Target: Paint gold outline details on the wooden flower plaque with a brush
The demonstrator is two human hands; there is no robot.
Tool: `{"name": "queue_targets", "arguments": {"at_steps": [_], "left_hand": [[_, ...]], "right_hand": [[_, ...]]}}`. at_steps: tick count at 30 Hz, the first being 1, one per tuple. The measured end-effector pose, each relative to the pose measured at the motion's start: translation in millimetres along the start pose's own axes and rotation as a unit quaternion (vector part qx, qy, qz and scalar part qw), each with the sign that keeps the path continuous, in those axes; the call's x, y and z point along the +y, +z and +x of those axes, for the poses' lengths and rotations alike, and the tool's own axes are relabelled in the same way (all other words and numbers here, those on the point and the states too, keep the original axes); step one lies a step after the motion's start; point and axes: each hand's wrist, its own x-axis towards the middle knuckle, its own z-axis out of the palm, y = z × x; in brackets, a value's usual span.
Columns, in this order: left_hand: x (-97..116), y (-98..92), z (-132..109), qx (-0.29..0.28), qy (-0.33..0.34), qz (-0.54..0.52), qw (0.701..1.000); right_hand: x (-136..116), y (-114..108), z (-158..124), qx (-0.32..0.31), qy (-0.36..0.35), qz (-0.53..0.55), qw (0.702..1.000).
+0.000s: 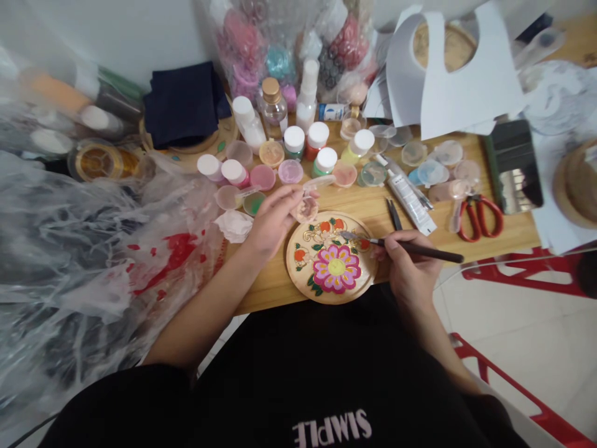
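1. The left hand (278,214) is pinching a small open cup (306,210); its grip is closing together on the cup's side, so the cup is sitting right at the fingertips.
2. The cup's flipped-back lid (319,183) is pointing away from that grip, and pale pinkish paint is showing inside.
3. The right hand (413,261) is clamping its grip on a dark-handled tool (420,250), the handle's back end extending past the hand to the right.
4. The tool's thin front end is reaching leftward over a round wooden plaque (332,257); whether its tip is touching the surface, I cannot tell.
5. The plaque is lying between the two hands at the near edge of the table (265,286), just left of the right grip and just below the left one; the cup is hovering by its upper left rim.
6. A pink flower (336,267) is filling the plaque's lower middle, with orange blooms and green leaves curving around it.
7. A crumpled tissue (234,226) is resting beside the left forearm, while a paint tube (408,199) and red-handled scissors (480,219) are lying beyond the right hand.
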Motion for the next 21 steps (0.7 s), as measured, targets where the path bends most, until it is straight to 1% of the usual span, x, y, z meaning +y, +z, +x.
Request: {"name": "queue_targets", "arguments": {"at_steps": [5,13,21], "left_hand": [[-0.8,0.2,0.1,-0.004,0.004,-0.006,1.0],[-0.8,-0.3,-0.2,-0.005,0.004,0.022,1.0],[-1.4,0.0,0.1,-0.008,0.004,0.005,1.0]], "right_hand": [[-0.3,-1.6,-0.8,-0.004,0.008,-0.013,1.0],[-1.2,-0.1,-1.7,-0.001,0.004,-0.015,1.0],[-1.2,0.4,-0.9,0.0,-0.007,-0.014,1.0]]}}
